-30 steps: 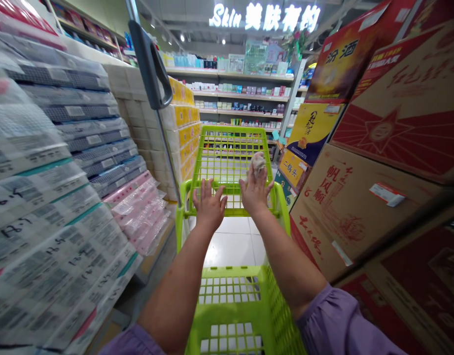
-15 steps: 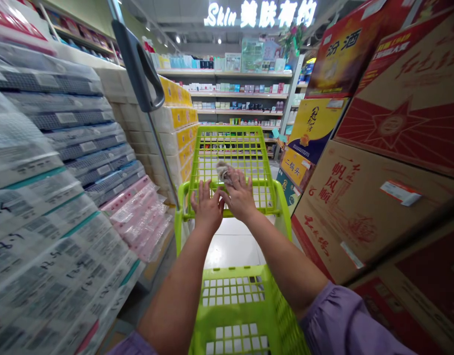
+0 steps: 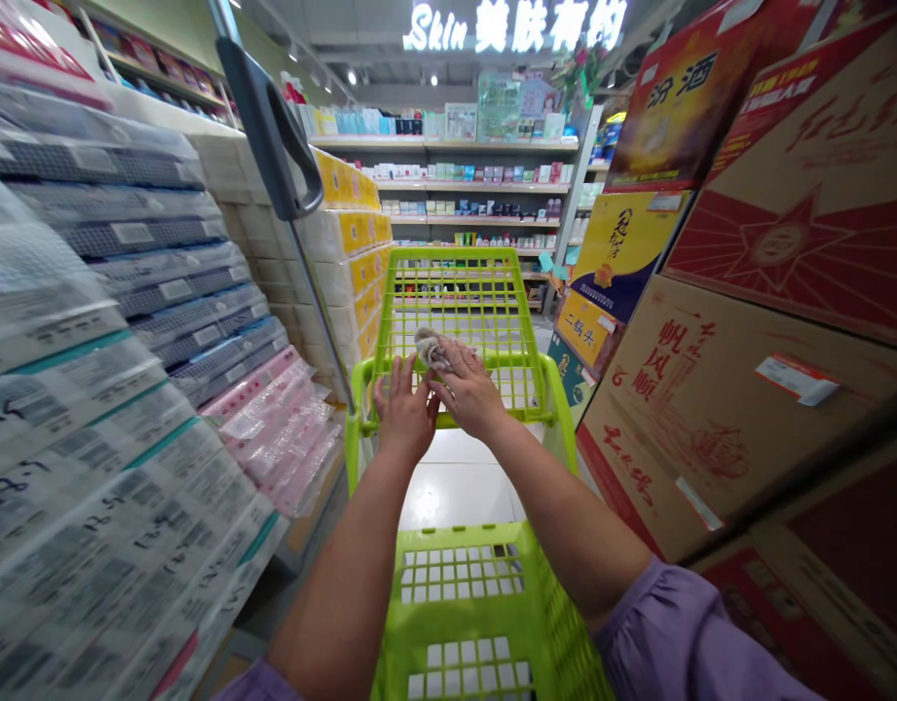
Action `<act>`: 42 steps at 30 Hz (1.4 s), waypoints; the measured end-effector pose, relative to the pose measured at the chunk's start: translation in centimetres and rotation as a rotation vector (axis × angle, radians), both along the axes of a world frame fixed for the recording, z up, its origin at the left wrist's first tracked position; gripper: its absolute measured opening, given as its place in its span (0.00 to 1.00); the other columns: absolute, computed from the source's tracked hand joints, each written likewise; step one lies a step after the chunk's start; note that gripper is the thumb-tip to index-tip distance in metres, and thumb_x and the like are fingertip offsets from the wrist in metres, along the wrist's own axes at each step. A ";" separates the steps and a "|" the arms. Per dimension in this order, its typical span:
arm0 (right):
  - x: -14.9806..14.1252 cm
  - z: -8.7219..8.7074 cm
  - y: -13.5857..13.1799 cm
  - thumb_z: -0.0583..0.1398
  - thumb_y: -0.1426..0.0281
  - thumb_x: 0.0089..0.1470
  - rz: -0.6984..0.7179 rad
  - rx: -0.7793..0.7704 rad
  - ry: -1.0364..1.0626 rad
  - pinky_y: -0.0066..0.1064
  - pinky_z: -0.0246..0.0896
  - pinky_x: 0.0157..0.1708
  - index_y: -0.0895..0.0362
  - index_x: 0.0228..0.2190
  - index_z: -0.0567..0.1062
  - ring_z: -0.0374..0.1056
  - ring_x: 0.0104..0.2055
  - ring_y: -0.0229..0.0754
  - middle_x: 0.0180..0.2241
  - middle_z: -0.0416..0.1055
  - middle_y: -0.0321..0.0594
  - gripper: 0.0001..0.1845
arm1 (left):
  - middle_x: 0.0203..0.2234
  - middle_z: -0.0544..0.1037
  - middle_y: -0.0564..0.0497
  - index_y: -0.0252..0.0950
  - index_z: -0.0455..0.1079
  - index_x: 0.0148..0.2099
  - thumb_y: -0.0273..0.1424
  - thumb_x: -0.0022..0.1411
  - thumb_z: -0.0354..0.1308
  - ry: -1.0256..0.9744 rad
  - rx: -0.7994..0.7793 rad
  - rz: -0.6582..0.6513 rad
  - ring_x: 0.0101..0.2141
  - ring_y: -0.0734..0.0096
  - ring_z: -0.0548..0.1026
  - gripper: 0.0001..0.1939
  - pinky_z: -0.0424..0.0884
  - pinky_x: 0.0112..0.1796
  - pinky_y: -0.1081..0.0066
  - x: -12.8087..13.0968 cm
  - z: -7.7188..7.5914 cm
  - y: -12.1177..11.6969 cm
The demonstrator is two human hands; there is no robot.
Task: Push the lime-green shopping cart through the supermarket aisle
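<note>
A green plastic shopping basket trolley (image 3: 557, 409) stands before me, its slatted flap (image 3: 484, 268) tilted up at the far side. My left hand (image 3: 404, 414) rests on the green bar at the flap's base, fingers apart. Beside it, almost touching, my right hand (image 3: 467, 389) presses a crumpled greyish-white cloth (image 3: 428, 343) against the flap's lower slats. Part of the cloth is hidden under the right fingers. The trolley's metal pole with a dark grey handle (image 3: 262, 127) leans up at the left.
Packaged goods in blue checks (image 3: 148, 234) and pink packs (image 3: 273, 419) are stacked on the left, close to the trolley. Printed cartons (image 3: 682, 389) rise on the right. Shelves of small boxes (image 3: 477, 185) stand ahead, across the tiled floor.
My right hand has moved left across the flap with the cloth, close to my left hand. The left hand stays on the bar. The view has shifted slightly.
</note>
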State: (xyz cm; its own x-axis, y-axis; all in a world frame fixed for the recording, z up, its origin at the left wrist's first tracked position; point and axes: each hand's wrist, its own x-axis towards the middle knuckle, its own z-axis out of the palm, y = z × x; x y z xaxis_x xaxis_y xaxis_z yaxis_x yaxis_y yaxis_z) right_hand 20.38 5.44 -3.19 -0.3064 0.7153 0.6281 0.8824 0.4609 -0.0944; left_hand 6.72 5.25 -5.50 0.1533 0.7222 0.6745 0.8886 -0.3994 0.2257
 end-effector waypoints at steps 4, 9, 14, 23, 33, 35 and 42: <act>0.0 -0.2 0.1 0.50 0.65 0.64 0.073 -0.004 0.006 0.46 0.41 0.66 0.54 0.53 0.72 0.38 0.70 0.46 0.66 0.49 0.38 0.20 | 0.64 0.57 0.36 0.33 0.59 0.61 0.32 0.65 0.48 -0.159 0.154 0.012 0.64 0.60 0.55 0.23 0.54 0.60 0.55 -0.7 0.7 -0.5; -0.1 -0.8 0.3 0.54 0.72 0.57 0.277 -0.031 -0.048 0.47 0.39 0.66 0.53 0.44 0.78 0.45 0.68 0.44 0.60 0.63 0.42 0.16 | 0.63 0.63 0.48 0.41 0.61 0.62 0.24 0.62 0.46 0.041 0.122 -0.223 0.64 0.65 0.54 0.26 0.54 0.60 0.58 -0.9 0.9 -0.7; 0.8 -0.4 0.0 0.53 0.75 0.54 0.095 0.032 0.006 0.56 0.27 0.64 0.50 0.43 0.78 0.40 0.69 0.49 0.63 0.58 0.39 0.19 | 0.61 0.65 0.49 0.45 0.64 0.61 0.24 0.63 0.46 0.064 0.096 -0.152 0.61 0.62 0.60 0.25 0.60 0.56 0.58 -0.8 0.5 -0.3; 1.5 0.3 0.9 0.48 0.62 0.63 -0.423 -0.123 0.117 0.58 0.30 0.63 0.56 0.64 0.54 0.28 0.70 0.54 0.69 0.37 0.46 0.30 | 0.56 0.65 0.33 0.31 0.65 0.61 0.27 0.64 0.48 -0.195 0.095 0.215 0.56 0.49 0.64 0.23 0.61 0.56 0.52 -1.4 0.2 0.6; 1.2 -0.2 0.9 0.47 0.57 0.63 -0.345 -0.133 0.026 0.60 0.25 0.63 0.50 0.65 0.49 0.18 0.70 0.54 0.69 0.34 0.38 0.32 | 0.59 0.66 0.40 0.37 0.69 0.58 0.24 0.63 0.48 -0.067 0.069 0.127 0.53 0.52 0.67 0.22 0.64 0.54 0.52 -1.2 0.3 0.2; 1.2 -0.3 0.9 0.48 0.56 0.63 -0.344 -0.142 0.031 0.60 0.26 0.63 0.50 0.65 0.48 0.18 0.69 0.55 0.69 0.34 0.37 0.33 | 0.58 0.66 0.35 0.34 0.67 0.59 0.25 0.63 0.48 -0.126 0.095 0.223 0.55 0.49 0.65 0.23 0.63 0.54 0.50 -1.3 0.3 0.3; 1.1 -0.4 0.8 0.49 0.59 0.62 -0.333 -0.111 0.030 0.61 0.27 0.63 0.49 0.65 0.49 0.19 0.70 0.56 0.69 0.35 0.38 0.32 | 0.55 0.69 0.41 0.38 0.71 0.56 0.27 0.62 0.49 -0.002 0.109 0.005 0.52 0.56 0.69 0.21 0.66 0.54 0.56 -0.7 -0.1 0.3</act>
State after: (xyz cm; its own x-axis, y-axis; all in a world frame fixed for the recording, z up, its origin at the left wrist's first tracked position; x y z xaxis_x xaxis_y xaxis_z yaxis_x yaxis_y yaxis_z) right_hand 21.50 6.28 -3.55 -0.0277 0.8373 0.5460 0.9787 0.1339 -0.1556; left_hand 6.03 5.57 -5.57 0.1481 0.6451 0.7496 0.8902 -0.4171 0.1830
